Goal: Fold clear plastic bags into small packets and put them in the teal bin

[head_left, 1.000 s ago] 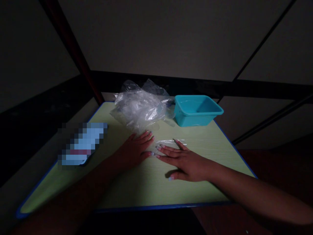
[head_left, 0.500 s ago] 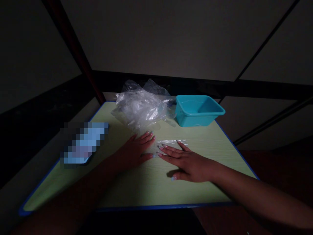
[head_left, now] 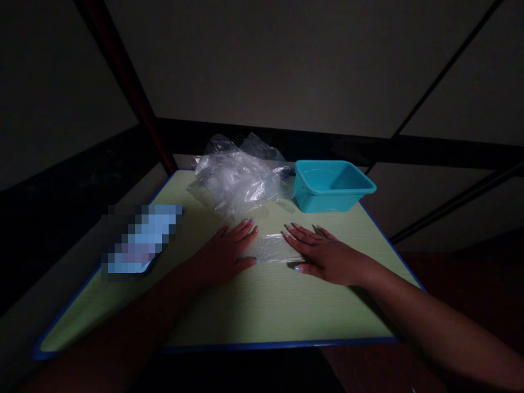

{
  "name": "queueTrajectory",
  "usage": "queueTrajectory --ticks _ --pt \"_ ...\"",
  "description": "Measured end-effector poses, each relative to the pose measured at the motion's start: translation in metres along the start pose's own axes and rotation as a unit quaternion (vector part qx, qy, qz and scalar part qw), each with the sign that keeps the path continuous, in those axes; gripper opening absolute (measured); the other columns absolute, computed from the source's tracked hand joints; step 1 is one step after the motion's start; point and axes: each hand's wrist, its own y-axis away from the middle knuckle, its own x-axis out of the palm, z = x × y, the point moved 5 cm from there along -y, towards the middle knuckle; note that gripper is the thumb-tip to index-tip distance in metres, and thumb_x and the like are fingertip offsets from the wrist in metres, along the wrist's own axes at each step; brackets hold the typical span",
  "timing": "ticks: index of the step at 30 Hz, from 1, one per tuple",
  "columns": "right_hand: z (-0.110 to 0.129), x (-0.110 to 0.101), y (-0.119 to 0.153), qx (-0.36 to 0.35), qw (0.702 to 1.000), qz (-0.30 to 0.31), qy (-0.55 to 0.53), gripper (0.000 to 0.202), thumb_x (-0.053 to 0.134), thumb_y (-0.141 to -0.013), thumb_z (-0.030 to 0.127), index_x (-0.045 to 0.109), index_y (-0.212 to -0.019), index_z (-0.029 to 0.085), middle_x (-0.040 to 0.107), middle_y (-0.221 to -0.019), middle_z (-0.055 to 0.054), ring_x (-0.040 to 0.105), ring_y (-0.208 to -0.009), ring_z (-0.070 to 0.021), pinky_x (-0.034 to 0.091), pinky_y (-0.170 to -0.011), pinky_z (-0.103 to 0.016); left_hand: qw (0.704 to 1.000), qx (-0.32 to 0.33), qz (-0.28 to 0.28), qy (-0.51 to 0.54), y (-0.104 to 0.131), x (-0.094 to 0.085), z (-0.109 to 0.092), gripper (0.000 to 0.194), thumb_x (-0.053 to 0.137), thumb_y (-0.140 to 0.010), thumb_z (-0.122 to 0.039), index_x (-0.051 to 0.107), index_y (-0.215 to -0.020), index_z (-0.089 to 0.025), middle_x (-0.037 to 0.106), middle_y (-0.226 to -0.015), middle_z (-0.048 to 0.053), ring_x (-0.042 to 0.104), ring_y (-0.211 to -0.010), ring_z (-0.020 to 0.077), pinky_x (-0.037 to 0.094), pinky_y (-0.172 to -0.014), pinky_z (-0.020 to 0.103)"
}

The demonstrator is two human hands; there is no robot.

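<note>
A clear plastic bag point(head_left: 273, 249), flat and slightly wrinkled, lies on the pale yellow-green table point(head_left: 262, 314). My left hand point(head_left: 229, 251) rests palm down at its left end, fingers stretched out. Over the bag's right end my right hand point(head_left: 323, 254) lies palm down, fingers spread and thumb apart. Both ends of the bag are partly hidden under the hands. Just beyond my left fingertips sits a crumpled heap of clear plastic bags point(head_left: 241, 180).
A turquoise plastic bin point(head_left: 327, 201) stands at the back right, beside the heap. On the left lies a pixelated object point(head_left: 141, 240) that I cannot make out. A blue edge point(head_left: 286, 345) borders the table, and panelled walls rise behind it.
My right hand has slid away from me and to the right along the bag, uncovering its middle. My left hand has hardly moved.
</note>
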Motion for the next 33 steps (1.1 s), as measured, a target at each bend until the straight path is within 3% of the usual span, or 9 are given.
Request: queueTrajectory --ticks 3,5,7,11,18,25,29,33 --pt "-0.012 -0.013 -0.006 0.051 0.994 -0.097 -0.012 0.048 0.048 -0.094 0.034 0.049 -0.137 0.013 0.054 -0.135 -0.019 0.05 -0.123 -0.0288 0.042 -0.099 -0.045 1.0 -0.001 -0.01 0.004 0.0 -0.002 0.0 0.07 0.039 -0.095 -0.055 0.021 -0.152 -0.018 0.018 -0.158 0.014 0.019 -0.145 0.0298 0.02 -0.114 0.052" --pt "-0.022 -0.019 -0.009 0.102 0.985 -0.142 -0.005 0.032 0.051 -0.091 0.029 0.063 -0.115 0.012 0.064 -0.111 -0.018 0.058 -0.104 -0.0271 0.047 -0.087 -0.038 1.0 0.005 -0.019 0.007 0.0 -0.005 -0.001 0.07 0.04 -0.095 -0.055 0.023 -0.151 -0.017 0.018 -0.158 0.014 0.019 -0.145 0.03 0.019 -0.114 0.054" --pt "-0.033 -0.019 -0.01 0.141 0.978 -0.154 -0.001 0.02 0.057 -0.087 0.027 0.066 -0.098 0.014 0.064 -0.097 -0.014 0.058 -0.092 -0.0254 0.047 -0.08 -0.035 0.999 0.019 -0.029 0.015 0.0 -0.009 -0.004 0.068 0.039 -0.095 -0.055 0.026 -0.15 -0.016 0.019 -0.157 0.015 0.018 -0.145 0.0303 0.018 -0.114 0.055" --pt "-0.047 -0.013 -0.011 0.18 0.971 -0.152 -0.024 0.014 0.066 -0.081 0.027 0.062 -0.089 0.016 0.061 -0.091 -0.01 0.056 -0.084 -0.0226 0.043 -0.072 -0.031 0.997 0.065 -0.026 0.043 0.0 -0.014 -0.012 0.066 0.039 -0.095 -0.055 0.031 -0.148 -0.017 0.021 -0.157 0.015 0.017 -0.145 0.0311 0.019 -0.113 0.058" --pt "-0.05 -0.008 -0.016 0.166 0.971 -0.153 -0.071 0.012 0.066 -0.077 0.019 0.056 -0.073 0.018 0.056 -0.079 -0.005 0.051 -0.076 -0.0196 0.038 -0.068 -0.029 0.987 0.142 0.009 0.08 0.002 -0.019 -0.032 0.052 0.045 -0.095 -0.05 0.046 -0.14 -0.025 0.031 -0.154 0.01 0.024 -0.144 0.0308 0.021 -0.113 0.058" --pt "-0.052 -0.005 -0.018 0.164 0.961 -0.165 -0.148 0.009 0.061 -0.079 0.023 0.053 -0.076 0.019 0.057 -0.071 -0.001 0.049 -0.064 -0.0148 0.036 -0.059 -0.025 0.974 0.171 -0.112 0.103 0.006 -0.028 -0.033 0.044 0.058 -0.089 -0.042 0.062 -0.124 -0.017 0.046 -0.143 0.018 0.04 -0.133 0.0335 0.037 -0.105 0.052" --pt "-0.052 0.0 -0.017 0.161 0.959 -0.149 -0.181 0.009 0.057 -0.08 0.024 0.055 -0.088 0.019 0.06 -0.07 0.0 0.052 -0.061 -0.0145 0.035 -0.055 -0.024 0.97 0.174 -0.13 0.11 0.007 -0.03 -0.032 0.039 0.06 -0.087 -0.039 0.065 -0.118 -0.016 0.054 -0.134 0.017 0.047 -0.124 0.0325 0.042 -0.1 0.051" --pt "-0.055 0.001 -0.016 0.169 0.96 -0.147 -0.169 0.008 0.059 -0.079 0.026 0.054 -0.078 0.02 0.058 -0.065 0.0 0.049 -0.059 -0.0149 0.03 -0.053 -0.025 0.968 0.176 -0.131 0.122 0.006 -0.03 -0.033 0.037 0.061 -0.087 -0.038 0.066 -0.115 -0.014 0.056 -0.128 0.017 0.049 -0.121 0.0324 0.044 -0.099 0.05"
